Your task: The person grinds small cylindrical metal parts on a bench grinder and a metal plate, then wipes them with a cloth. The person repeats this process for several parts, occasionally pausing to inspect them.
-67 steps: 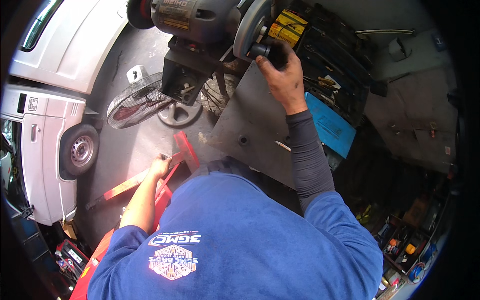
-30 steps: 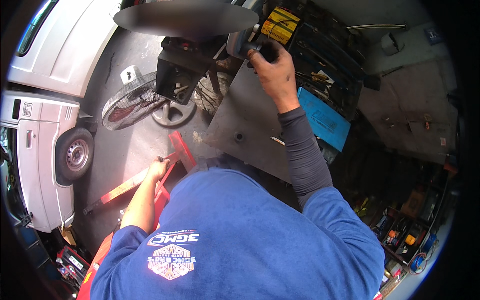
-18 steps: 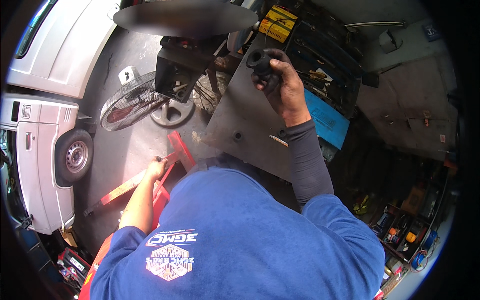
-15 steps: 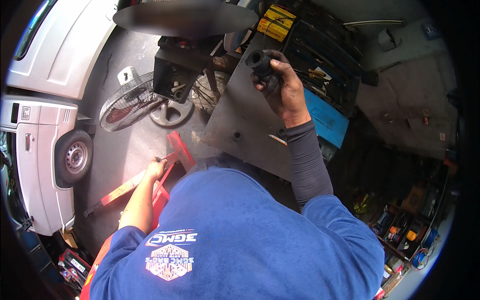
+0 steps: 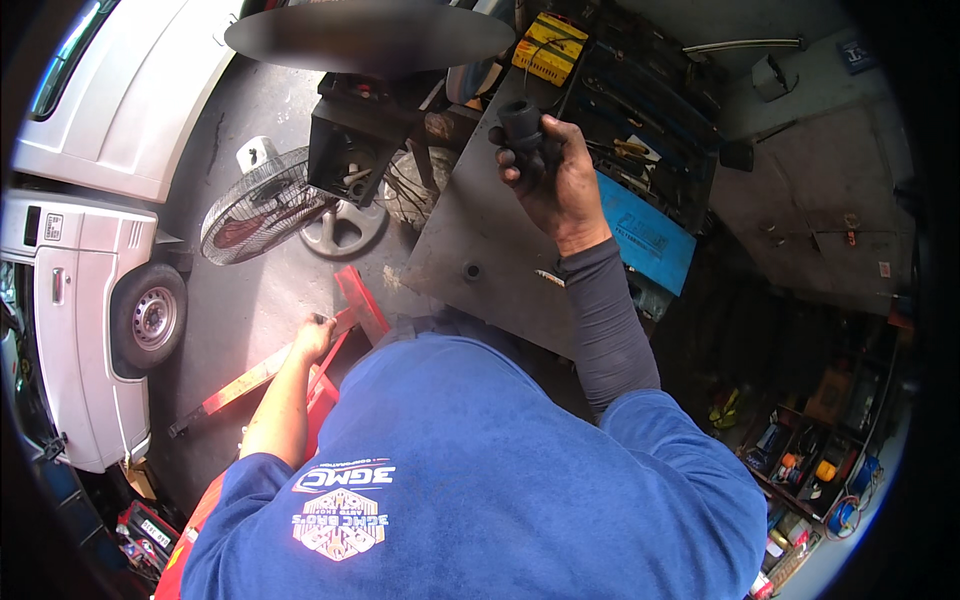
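My right hand [image 5: 572,190] is raised above the metal workbench [image 5: 500,215]. Its fingers and thumb wrap round a black bushing [image 5: 519,122], a thick hollow cylinder with a wider collar at its upper end. Dark stains mark those fingers. My left hand [image 5: 317,338] is lowered beside the red metal frame [image 5: 362,305], its fingers closed; a small dark bit shows at the fingertips, too little to name. A small dark ring-shaped piece [image 5: 473,271] lies on the workbench, with a slim light-coloured strip [image 5: 551,279] near my right forearm.
A blue case [image 5: 645,232] and a yellow box-shaped device [image 5: 549,48] rest at the bench's far side. On the floor to the left is a fan [image 5: 262,205]; a white vehicle [image 5: 90,320] stands beyond. Toolboxes [image 5: 800,450] crowd the right.
My right hand has turned the bushing, so its open end now points more upward and its side shows. The left hand has barely moved.
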